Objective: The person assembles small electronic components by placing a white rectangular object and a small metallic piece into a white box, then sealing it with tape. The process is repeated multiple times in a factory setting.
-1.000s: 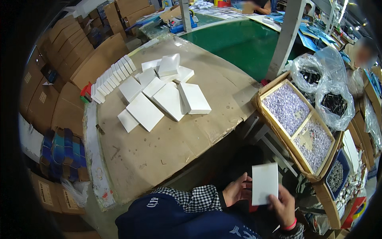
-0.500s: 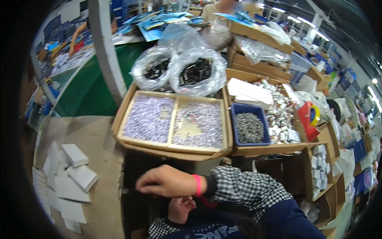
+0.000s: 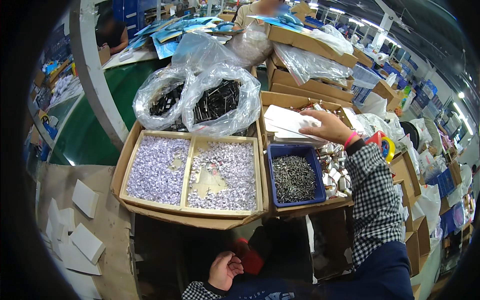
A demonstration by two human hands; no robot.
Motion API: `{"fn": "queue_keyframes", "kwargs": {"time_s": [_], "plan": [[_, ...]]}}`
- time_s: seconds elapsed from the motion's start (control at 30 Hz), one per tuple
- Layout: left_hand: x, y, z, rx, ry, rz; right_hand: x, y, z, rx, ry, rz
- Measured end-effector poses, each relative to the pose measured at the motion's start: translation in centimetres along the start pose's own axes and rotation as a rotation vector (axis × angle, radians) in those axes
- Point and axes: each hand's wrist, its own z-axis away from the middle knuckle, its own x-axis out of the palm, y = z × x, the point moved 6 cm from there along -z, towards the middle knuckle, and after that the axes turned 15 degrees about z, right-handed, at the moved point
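My right hand (image 3: 326, 127) reaches out to the right carton, its thumb and fingers closed over the edge of a flat white box (image 3: 282, 120). That box lies in a small stack above small white and metallic parts (image 3: 336, 172). Just below the stack stands a blue bin (image 3: 296, 201) full of small metal pieces, apparently screws. My left hand (image 3: 226, 270) hangs low near my body, palm up, fingers loosely curled and apart, with nothing in it.
A divided wooden tray (image 3: 186, 172) holds small pale pieces. Behind it, clear plastic bags (image 3: 220, 129) contain black parts. Several white boxes (image 3: 86, 199) lie on the cardboard-covered surface (image 3: 117, 220) at left. A metal post (image 3: 92, 75) rises at far left; people are beyond.
My right hand has swung from in front of my body up and right onto the white box stack. The left hand stays low. The view has shifted, showing the trays lower and further left.
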Motion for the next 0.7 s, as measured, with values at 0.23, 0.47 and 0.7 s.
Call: {"fn": "queue_keyframes", "kwargs": {"time_s": [0.23,0.47,0.7], "plan": [[0.2,0.0,-0.3,0.016,0.034,-0.029,2.1,2.0,-2.8,0.011,-0.246,0.087],[1.6,-0.5,-0.1,-0.011,-0.025,-0.075,-0.3,-0.6,-2.2,-0.075,-0.008,0.341],[8.6,-0.5,2.4,-0.001,-0.355,-0.408,-7.0,-4.3,4.1,-0.029,0.393,0.249]]}}
